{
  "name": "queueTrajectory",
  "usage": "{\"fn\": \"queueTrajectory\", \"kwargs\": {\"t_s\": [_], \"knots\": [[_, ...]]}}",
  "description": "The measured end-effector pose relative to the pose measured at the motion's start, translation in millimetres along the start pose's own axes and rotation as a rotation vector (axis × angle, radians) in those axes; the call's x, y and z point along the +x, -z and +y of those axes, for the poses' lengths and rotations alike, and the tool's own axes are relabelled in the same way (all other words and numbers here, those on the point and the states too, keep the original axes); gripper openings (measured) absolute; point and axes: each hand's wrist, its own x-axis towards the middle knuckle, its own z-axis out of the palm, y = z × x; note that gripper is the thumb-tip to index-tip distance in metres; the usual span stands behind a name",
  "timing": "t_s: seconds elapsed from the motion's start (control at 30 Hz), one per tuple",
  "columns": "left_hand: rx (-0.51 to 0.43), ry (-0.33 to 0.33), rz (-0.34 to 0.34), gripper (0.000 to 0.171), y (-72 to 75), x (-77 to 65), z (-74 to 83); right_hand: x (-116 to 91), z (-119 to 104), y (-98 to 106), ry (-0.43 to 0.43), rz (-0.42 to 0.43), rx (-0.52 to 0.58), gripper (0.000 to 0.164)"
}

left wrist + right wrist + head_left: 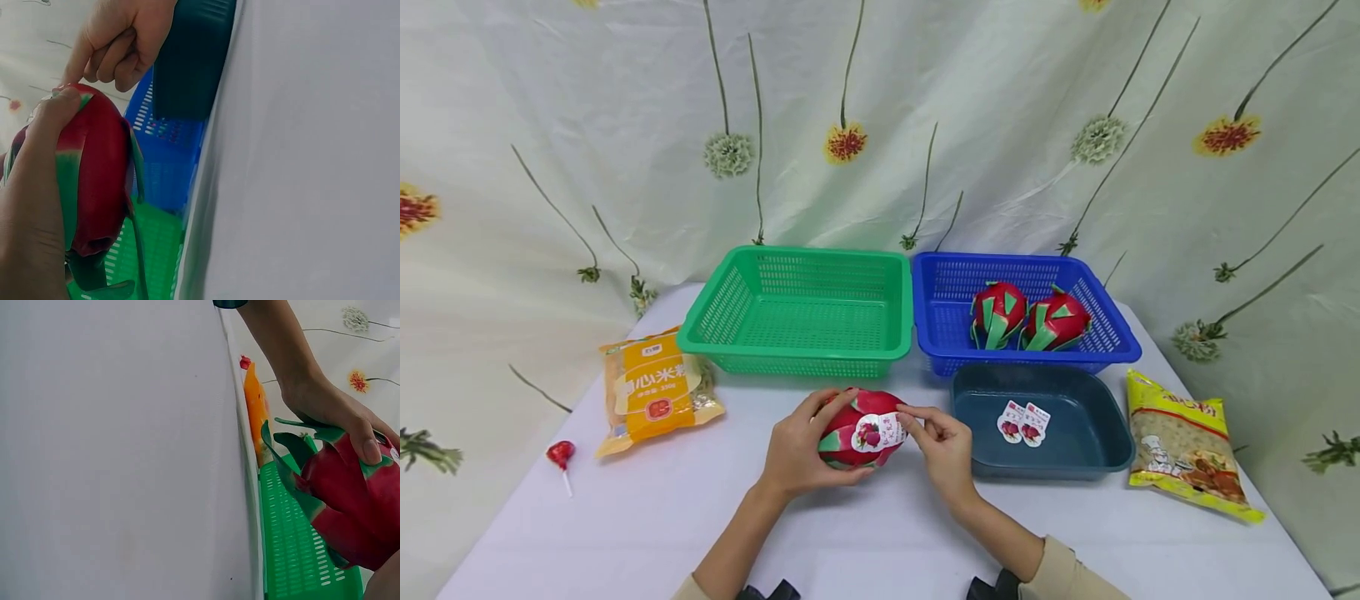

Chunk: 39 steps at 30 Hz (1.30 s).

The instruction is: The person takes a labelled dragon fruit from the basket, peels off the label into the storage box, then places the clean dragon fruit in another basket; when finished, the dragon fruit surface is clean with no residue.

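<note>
My left hand (805, 442) grips a red dragon fruit (838, 450) with green scales from its left side, the thumb below and the fingers over the top. A white sticker (880, 432) with a fruit picture and red writing lies across its near face. At the sticker's right end, my right hand (943, 446) pinches the edge between thumb and index finger. In the left wrist view, this hand's index finger reaches onto the fruit while the other fingers are curled. The right wrist view shows the fruit's leafy end and my left thumb (370, 450) on its skin.
A dark tray (1075, 454) at right holds several similar stickers. Behind it, a blue basket (940, 333) contains two dragon fruits (1060, 321), beside a green basket (827, 312). An orange-yellow packet (658, 392) and red lollipop (561, 453) lie left; a yellow bag (1183, 450) lies far right.
</note>
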Motion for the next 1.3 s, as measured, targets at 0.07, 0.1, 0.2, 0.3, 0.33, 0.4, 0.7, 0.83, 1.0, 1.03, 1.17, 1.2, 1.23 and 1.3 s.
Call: {"fn": "queueTrajectory", "kwargs": {"t_s": [0.07,0.1,0.2,0.3,0.33,0.4,0.7,0.83,1.0,1.03,1.17,1.2,1.23,1.3], "knots": [[0.006,0.003,-0.006,0.085,0.3,-0.3,1.3,-0.3,0.9,-0.6,0.001,0.003,0.005,0.012],[0.011,0.004,-0.01,0.085,0.3,-0.5,1.9,-0.5,1.2,-0.7,0.005,0.003,0.006,0.012],[0.034,0.012,-0.013,0.084,0.3,-0.4,2.7,-0.9,0.8,-1.2,0.011,0.004,0.005,0.01],[0.055,0.024,-0.019,0.085,0.0,0.2,2.6,-0.5,-1.7,-0.8,-0.008,-0.001,-0.005,0.008],[0.061,0.027,-0.021,0.085,0.1,0.6,2.5,-0.4,-3.2,-0.6,-0.018,-0.002,-0.008,0.007],[0.07,0.039,-0.033,0.085,0.1,0.9,2.5,-0.6,-6.6,-0.1,-0.046,-0.007,-0.009,0.007],[0.063,0.087,-0.078,0.086,-2.0,-0.4,-0.2,-7.5,-18.4,3.4,-0.131,-0.056,-0.007,0.007],[0.038,0.085,-0.079,0.086,-4.5,-0.8,1.0,-13.3,-21.5,6.6,-0.104,-0.086,-0.021,0.006],[0.025,0.078,-0.087,0.086,-8.9,-1.2,1.6,-21.3,-21.4,14.6,-0.005,-0.121,-0.017,0.006],[0.032,0.083,-0.084,0.086,-9.5,-2.2,0.2,-22.9,-22.0,17.2,0.032,-0.127,-0.004,0.008],[0.054,0.12,-0.057,0.087,-10.1,-6.7,-6.4,-21.7,-30.1,35.7,0.201,-0.12,0.037,0.015],[0.055,0.125,-0.051,0.088,-9.9,-7.5,-7.7,-18.8,-33.6,43.2,0.223,-0.102,0.027,0.016],[0.054,0.128,-0.045,0.088,-9.6,-8.0,-8.5,-14.9,-37.2,51.8,0.234,-0.077,0.01,0.015],[0.053,0.129,-0.04,0.09,-8.8,-8.5,-8.9,-5.7,-42.6,72.9,0.196,-0.026,-0.053,0.015]]}}
